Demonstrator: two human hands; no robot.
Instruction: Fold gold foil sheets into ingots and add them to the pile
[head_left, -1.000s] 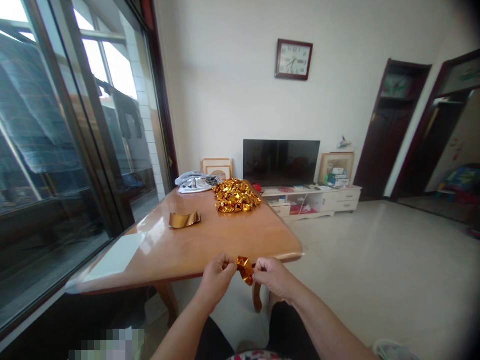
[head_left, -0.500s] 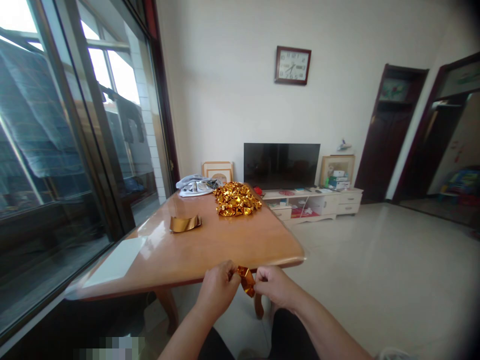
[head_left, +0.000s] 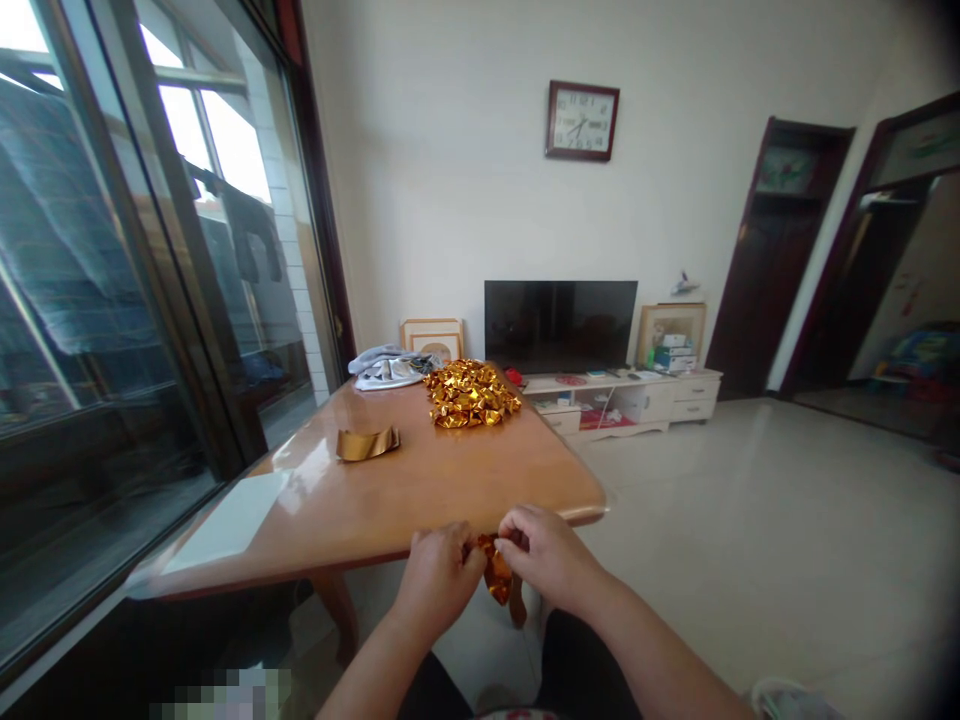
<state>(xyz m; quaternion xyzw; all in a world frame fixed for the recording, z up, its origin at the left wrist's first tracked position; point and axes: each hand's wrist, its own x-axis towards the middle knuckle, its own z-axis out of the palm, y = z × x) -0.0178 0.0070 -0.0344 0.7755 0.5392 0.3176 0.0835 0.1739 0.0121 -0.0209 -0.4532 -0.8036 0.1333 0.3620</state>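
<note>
Both hands up near the table edge, working one gold foil piece point(head_left: 497, 578). Piece sits between the hands, just off the near edge of the wooden table point(head_left: 465, 485), above the person's lap; lower end hangs free, a table leg point(head_left: 517, 607) behind it. Left hand point(head_left: 442, 572): fingers curled, thumb and forefinger pinching the piece at its upper left. Right hand point(head_left: 547, 555): thumb and forefinger bent in at the upper right of the piece, fingertips at its edge; can't tell if they're clamped on it or only touching. Other right fingers loosely curled.

Step in hand, my read: shaping or folding this one piece by fingertip, left steadying, right working the edge. Next move seems to call for a firm left pinch plus a light, exact right fingertip press; thin foil probably creases or slips easily.

On the table: heap of faceted gold foil pieces point(head_left: 474, 395) toward the far end, well apart from the hands. Curved gold foil strip point(head_left: 367, 444), maybe several layered, lies left of centre, nearer than the heap. White sheet point(head_left: 225, 522) at the near left corner. Pale grey cloth-like bundle point(head_left: 391, 370) at the far left, right beside the heap.
</note>
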